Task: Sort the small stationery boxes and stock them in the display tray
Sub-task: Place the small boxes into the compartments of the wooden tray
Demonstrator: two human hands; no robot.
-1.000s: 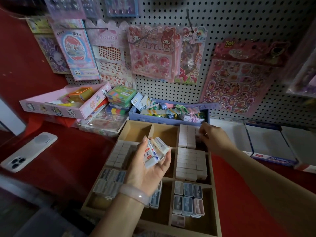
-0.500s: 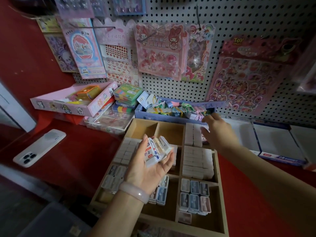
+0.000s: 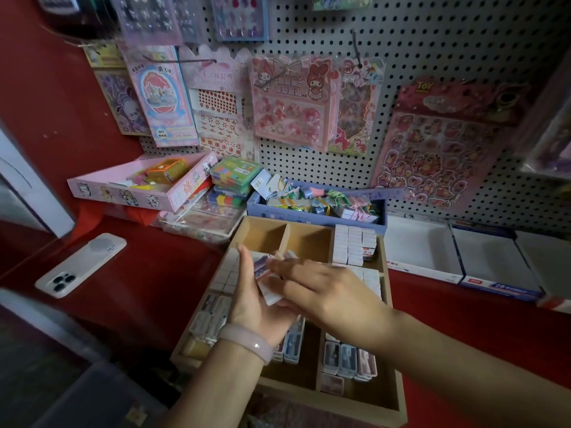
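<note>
Back from the tray's far corner, the right hand (image 3: 327,291) now reaches, fingers extended, onto the small boxes (image 3: 265,273) cupped in the upturned left hand (image 3: 256,301) above the wooden tray (image 3: 398,406).

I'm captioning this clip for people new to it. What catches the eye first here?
At centre, the left hand holds a fan of small boxes over the wooden display tray, with the right hand reaching onto them. Behind, pink sticker sheets hang on the pegboard. A white phone lies at left.
</note>
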